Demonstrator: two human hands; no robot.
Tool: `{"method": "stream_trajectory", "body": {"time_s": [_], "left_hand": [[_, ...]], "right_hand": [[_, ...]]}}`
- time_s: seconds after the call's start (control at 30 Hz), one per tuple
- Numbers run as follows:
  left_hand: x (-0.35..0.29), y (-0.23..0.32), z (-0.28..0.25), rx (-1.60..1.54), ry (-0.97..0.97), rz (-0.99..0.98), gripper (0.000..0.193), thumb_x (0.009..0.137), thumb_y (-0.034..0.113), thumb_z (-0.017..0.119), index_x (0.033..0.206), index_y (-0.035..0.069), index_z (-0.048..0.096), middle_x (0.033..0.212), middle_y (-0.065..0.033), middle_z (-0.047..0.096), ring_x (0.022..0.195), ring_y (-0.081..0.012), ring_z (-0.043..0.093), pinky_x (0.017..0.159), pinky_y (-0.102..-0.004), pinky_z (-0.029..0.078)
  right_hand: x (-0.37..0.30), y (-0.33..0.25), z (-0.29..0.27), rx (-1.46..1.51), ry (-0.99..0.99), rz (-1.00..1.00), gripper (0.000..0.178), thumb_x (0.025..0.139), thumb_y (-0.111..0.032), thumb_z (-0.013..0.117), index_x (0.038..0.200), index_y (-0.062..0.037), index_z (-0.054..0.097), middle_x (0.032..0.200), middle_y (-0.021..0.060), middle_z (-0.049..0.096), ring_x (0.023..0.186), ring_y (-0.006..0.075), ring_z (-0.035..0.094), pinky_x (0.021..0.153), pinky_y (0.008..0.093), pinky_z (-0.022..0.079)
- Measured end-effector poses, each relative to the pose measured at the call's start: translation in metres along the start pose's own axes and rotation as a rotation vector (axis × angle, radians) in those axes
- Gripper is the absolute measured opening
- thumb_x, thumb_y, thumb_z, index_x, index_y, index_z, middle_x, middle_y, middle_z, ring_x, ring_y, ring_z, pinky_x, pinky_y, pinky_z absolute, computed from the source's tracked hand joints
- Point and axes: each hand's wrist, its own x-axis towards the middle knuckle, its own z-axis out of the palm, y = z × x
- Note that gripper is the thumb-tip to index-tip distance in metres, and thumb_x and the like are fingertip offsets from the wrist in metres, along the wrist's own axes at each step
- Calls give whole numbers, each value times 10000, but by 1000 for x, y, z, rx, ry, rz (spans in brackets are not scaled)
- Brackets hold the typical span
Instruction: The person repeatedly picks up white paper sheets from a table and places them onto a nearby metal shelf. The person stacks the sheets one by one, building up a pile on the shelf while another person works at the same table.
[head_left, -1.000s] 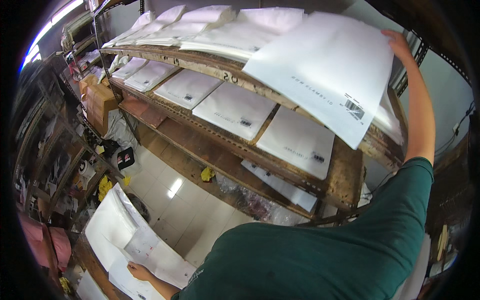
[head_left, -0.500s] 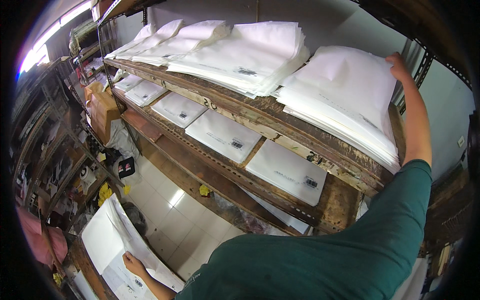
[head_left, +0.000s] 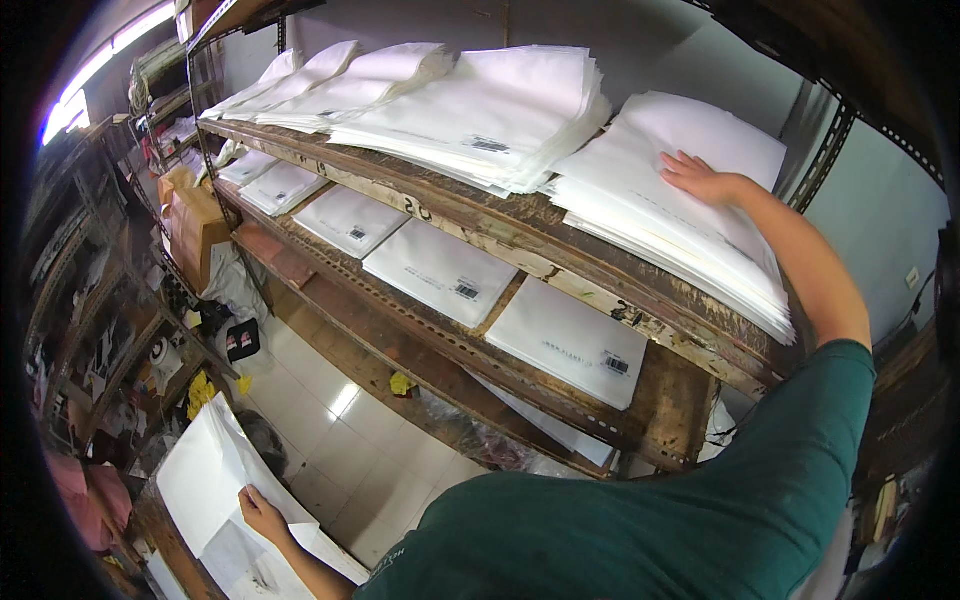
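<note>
A shelving rack [head_left: 500, 225] spans ten to three o'clock, its rightmost white stack [head_left: 665, 230] at two. White sheets [head_left: 205, 470] sit at eight — cut off below — a carton [head_left: 200, 215] at nine-thirty. The left hand [head_left: 262, 515] grips the sheets; the right hand [head_left: 702, 183] lies flat on the stack.

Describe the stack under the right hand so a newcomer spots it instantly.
Find the long wooden rack crossing the view. On its highest white-stacked shelf, go to the right-hand end, to the white stack with stepped front edges. Unlike the stacks to its left, it has the right hand on top.
</note>
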Motion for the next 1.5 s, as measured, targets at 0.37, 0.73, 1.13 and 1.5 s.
{"method": "stream_trajectory", "body": {"time_s": [0.37, 0.73, 1.13, 1.5], "left_hand": [[5, 15, -11, -74, -61, -21, 284, 928, 244, 496, 822, -13, 555, 620, -32, 442, 579, -115, 379, 525, -273, 333], [21, 79, 8, -258, -230, 130, 227, 902, 196, 539, 900, -23, 595, 659, -35, 488, 615, -112, 412, 566, -249, 358], [-10, 137, 9, 34, -269, 394, 106, 806, 146, 629, 858, 66, 675, 714, -88, 591, 583, -247, 577, 541, -333, 442], [-78, 186, 16, 128, -629, 402, 233, 796, 101, 590, 1020, 107, 652, 905, -82, 548, 759, -272, 589, 617, -371, 483]], "right_hand": [[-20, -7, 9, 93, 17, -66, 771, 865, -648, 315, 1467, -245, 49, 1522, 123, -69, 1397, 298, -100, 1106, 479, -6], [-99, -78, -61, 86, 467, -436, 536, 929, -387, 408, 1389, -117, 354, 1433, 149, 313, 1335, 290, 255, 1101, 387, 175], [-181, -268, 183, 711, -82, -1228, 491, 852, -293, 617, 1286, -98, 495, 1104, 150, 612, 967, 283, 600, 833, 377, 469], [-118, -415, 342, 1193, -464, -1020, 352, 952, -229, 466, 1257, -61, 522, 906, 60, 612, 767, 100, 540, 722, 245, 441]]}}
